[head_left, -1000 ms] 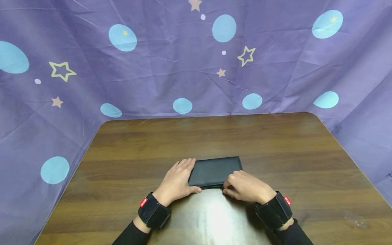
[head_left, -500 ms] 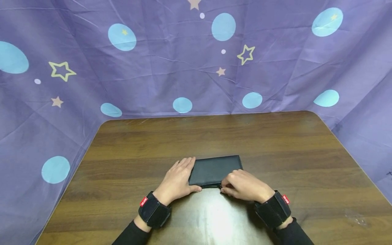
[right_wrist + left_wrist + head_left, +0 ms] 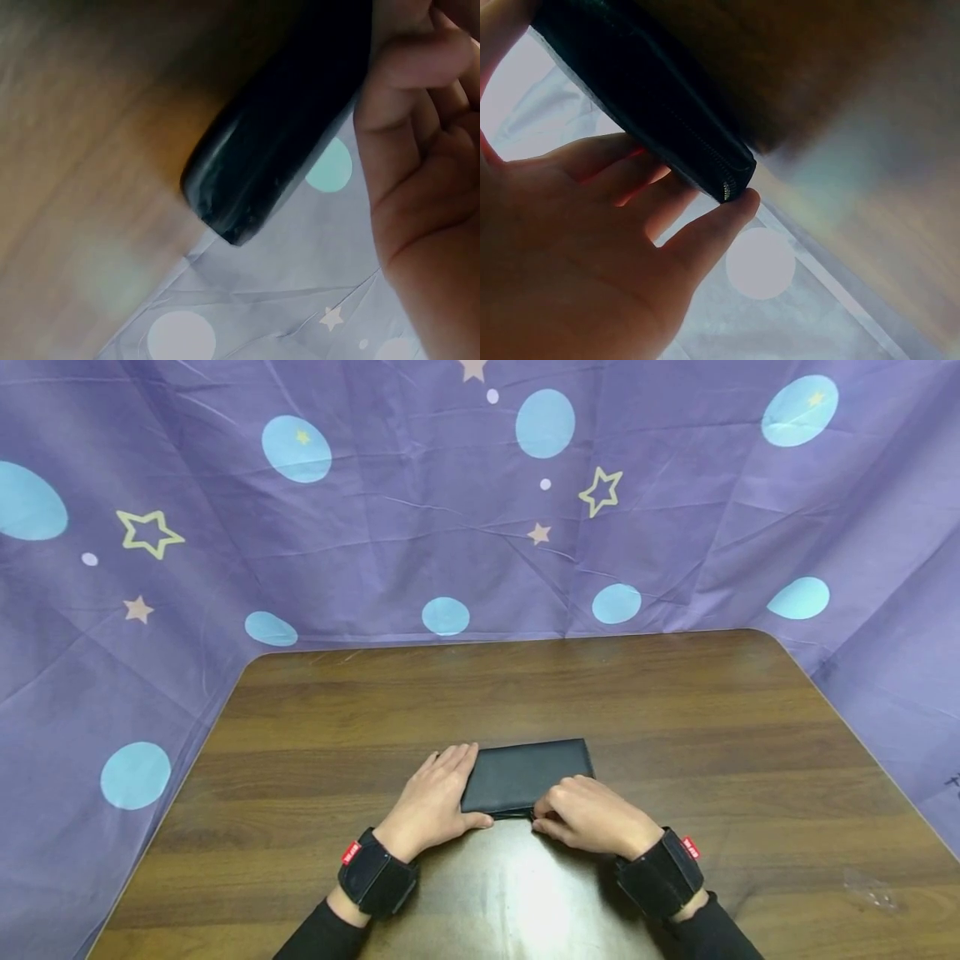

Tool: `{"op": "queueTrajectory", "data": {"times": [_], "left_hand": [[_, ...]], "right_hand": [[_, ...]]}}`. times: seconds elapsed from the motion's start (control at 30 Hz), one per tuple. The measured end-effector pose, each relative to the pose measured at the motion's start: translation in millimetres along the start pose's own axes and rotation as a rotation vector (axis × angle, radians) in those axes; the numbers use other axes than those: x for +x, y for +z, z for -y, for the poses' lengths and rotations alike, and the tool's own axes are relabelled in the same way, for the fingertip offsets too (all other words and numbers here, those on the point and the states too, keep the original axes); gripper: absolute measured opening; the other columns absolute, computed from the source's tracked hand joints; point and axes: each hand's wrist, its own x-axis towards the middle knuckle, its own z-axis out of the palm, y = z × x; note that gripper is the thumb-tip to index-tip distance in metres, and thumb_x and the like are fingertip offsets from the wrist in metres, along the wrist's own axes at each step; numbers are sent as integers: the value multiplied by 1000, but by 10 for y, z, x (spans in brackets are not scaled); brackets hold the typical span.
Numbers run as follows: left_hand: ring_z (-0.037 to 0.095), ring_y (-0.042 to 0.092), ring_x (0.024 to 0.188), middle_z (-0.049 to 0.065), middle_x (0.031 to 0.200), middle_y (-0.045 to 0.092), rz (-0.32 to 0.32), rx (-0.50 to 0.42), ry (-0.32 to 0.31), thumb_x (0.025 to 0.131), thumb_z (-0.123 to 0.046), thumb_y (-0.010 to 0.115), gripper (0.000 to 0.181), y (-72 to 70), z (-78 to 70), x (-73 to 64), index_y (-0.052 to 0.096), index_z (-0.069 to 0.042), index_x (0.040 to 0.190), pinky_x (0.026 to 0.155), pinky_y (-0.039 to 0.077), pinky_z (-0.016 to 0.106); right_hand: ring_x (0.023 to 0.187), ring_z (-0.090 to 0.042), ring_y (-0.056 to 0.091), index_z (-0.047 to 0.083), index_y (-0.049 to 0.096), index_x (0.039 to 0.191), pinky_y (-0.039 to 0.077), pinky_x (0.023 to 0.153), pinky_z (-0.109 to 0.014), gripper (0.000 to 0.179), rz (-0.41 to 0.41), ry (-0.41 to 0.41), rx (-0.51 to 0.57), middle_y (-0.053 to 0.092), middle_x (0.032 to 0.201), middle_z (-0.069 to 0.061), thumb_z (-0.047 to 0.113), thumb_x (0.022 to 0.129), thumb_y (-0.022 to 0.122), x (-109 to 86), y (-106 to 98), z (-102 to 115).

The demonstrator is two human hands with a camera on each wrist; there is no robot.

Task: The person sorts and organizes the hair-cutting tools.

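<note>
A black zip wallet (image 3: 525,777) lies flat at the middle of the table, its long zipped edge facing me. My left hand (image 3: 431,806) rests on its left end with straight fingers, the thumb touching the near edge. Metal zipper teeth (image 3: 727,191) show at the wallet's corner in the left wrist view, beside a fingertip. At the near edge, right of centre, my right hand (image 3: 592,814) has curled fingers and pinches the zipper pull, which the fingers hide. The wallet's other rounded end (image 3: 225,202) stands free of the fingers in the right wrist view.
The brown wooden table (image 3: 360,718) has rounded far corners. Behind it hangs a purple cloth (image 3: 375,527) with stars and blue dots. A small clear piece (image 3: 870,891) lies at the right. Each wrist wears a black band (image 3: 377,874).
My right hand has slid a little to the left along the wallet's near edge, still pinching. The left hand and the wallet have stayed in place.
</note>
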Motion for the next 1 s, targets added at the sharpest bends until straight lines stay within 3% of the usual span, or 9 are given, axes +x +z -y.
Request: {"op": "queueTrajectory", "data": {"times": [0.53, 0.7, 0.83, 0.93, 1.0], "left_hand": [[32, 35, 145, 18, 155, 39, -13, 20, 12, 77, -52, 81, 103, 2, 7, -5, 34, 1, 152, 119, 26, 53], [35, 42, 138, 20, 146, 47, -117, 89, 44, 73, -49, 86, 100, 1, -100, -38, 41, 3, 146, 117, 31, 50], [25, 58, 107, 9, 112, 61, -220, 104, 86, 73, -44, 87, 67, -14, -264, -85, 59, -4, 119, 95, 48, 40], [15, 58, 80, -3, 85, 59, -215, 94, 116, 78, -41, 84, 37, -9, -382, -116, 65, -12, 92, 71, 50, 31], [10, 56, 69, -7, 75, 57, -184, 86, 128, 80, -40, 81, 28, 17, -446, -123, 66, -16, 81, 59, 47, 26]], "right_hand": [[52, 5, 34, 20, 62, 70, 29, 47, -15, 25, -26, 5, -24, 41, 60, 18, 18, 94, 67, 46, 75, 35], [50, 6, 31, 22, 59, 68, 25, 46, -15, 26, -21, 28, -21, 37, 58, 19, 21, 93, 68, 58, 95, 35], [49, 6, 32, 22, 57, 67, 25, 46, -15, 28, -16, 40, -7, 37, 56, 19, 21, 93, 68, 59, 90, 34], [49, 6, 33, 23, 56, 67, 27, 46, -15, 29, -16, 41, 7, 39, 57, 19, 21, 93, 67, 56, 72, 33], [49, 5, 35, 23, 56, 67, 28, 47, -15, 28, -17, 46, 16, 41, 57, 19, 21, 93, 67, 52, 60, 33]]}}
